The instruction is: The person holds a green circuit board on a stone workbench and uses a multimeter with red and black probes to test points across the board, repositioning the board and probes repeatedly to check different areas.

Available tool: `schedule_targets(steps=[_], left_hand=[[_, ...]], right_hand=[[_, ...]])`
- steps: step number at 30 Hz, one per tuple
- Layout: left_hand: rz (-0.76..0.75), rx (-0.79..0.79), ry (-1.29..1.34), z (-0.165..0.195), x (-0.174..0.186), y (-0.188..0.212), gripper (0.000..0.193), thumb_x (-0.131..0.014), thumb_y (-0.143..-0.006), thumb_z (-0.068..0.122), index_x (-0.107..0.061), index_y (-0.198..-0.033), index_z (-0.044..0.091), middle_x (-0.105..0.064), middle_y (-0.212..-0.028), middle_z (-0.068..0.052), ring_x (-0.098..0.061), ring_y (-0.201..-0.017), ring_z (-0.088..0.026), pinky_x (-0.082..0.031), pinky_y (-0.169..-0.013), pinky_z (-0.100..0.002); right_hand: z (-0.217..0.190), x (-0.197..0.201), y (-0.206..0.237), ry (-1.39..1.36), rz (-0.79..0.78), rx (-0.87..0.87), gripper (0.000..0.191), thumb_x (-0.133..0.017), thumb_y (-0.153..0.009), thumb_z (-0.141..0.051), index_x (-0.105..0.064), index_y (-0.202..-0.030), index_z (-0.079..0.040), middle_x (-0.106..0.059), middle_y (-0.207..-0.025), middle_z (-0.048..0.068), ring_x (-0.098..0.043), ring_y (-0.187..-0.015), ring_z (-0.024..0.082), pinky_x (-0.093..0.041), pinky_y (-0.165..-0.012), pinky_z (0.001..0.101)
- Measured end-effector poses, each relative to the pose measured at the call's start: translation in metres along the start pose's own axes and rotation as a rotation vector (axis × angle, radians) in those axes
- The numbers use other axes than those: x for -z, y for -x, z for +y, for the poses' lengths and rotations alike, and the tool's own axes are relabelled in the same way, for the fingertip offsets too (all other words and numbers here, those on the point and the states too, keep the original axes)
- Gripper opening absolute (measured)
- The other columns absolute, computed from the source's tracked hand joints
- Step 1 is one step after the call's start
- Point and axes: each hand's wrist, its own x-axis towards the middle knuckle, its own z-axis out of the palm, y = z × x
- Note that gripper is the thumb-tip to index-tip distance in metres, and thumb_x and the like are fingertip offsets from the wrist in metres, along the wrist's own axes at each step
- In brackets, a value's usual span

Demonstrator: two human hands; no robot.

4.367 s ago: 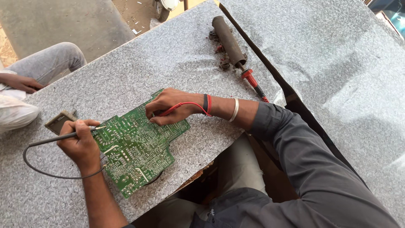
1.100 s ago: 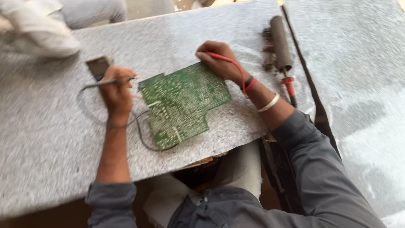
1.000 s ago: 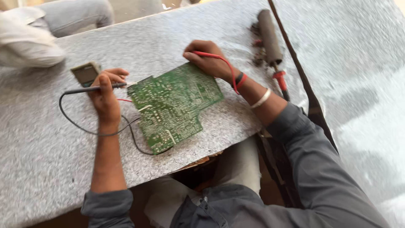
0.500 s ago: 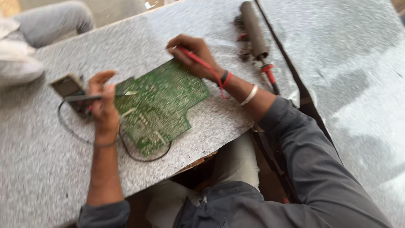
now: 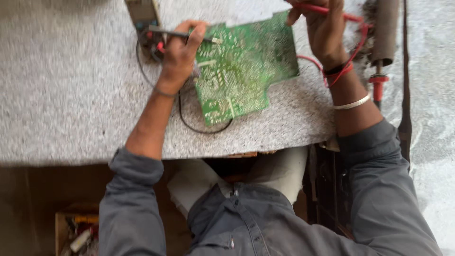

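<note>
Left hand (image 5: 177,57) is closed around a black probe (image 5: 182,34), held like a pen with the tip laid on the left edge of the green circuit board (image 5: 244,66). Right hand (image 5: 322,31) is closed around a red probe (image 5: 327,9) at the board's upper right corner; the exact contact point is cut off by the top of the frame. The board is laid flat on the speckled grey stone table (image 5: 71,95), solder side up, between the two hands and near the table's front edge. A black lead (image 5: 204,128) is looped on the table from under the left hand past the board's lower edge. A red lead (image 5: 353,61) is wound around the right wrist, beside a silver bangle (image 5: 351,102). A small meter (image 5: 142,12) is seen just above the left hand, partly cropped. A dark cylindrical tool (image 5: 385,31) and a red-handled screwdriver (image 5: 378,87) lie to the right of the right forearm.
</note>
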Motion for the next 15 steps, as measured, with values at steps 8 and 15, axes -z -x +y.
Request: schedule_targets(steps=[8, 15], left_hand=[[-0.022, 0.091, 0.025, -0.005, -0.001, 0.0, 0.042, -0.059, -0.111, 0.046, -0.07, -0.118, 0.006, -0.048, -0.076, 0.008, -0.039, -0.066, -0.002, -0.03, -0.056, -0.025], [-0.018, 0.084, -0.013, -0.005, -0.001, -0.001, 0.04, -0.059, -0.111, 0.044, -0.072, -0.118, 0.006, -0.04, -0.069, 0.009, -0.035, -0.062, -0.002, -0.025, -0.053, -0.026]], right_hand=[[-0.002, -0.014, 0.01, 0.124, -0.215, -0.178, 0.02, -0.067, -0.113, -0.021, -0.058, -0.116, -0.002, -0.068, -0.097, 0.009, -0.071, -0.089, 0.014, -0.059, -0.081, 0.0268], [0.0, -0.016, 0.01, 0.413, -0.302, -0.229, 0.016, -0.079, -0.1, -0.003, -0.066, -0.106, 0.005, -0.073, -0.099, 0.011, -0.073, -0.092, 0.016, -0.059, -0.08, 0.0262]])
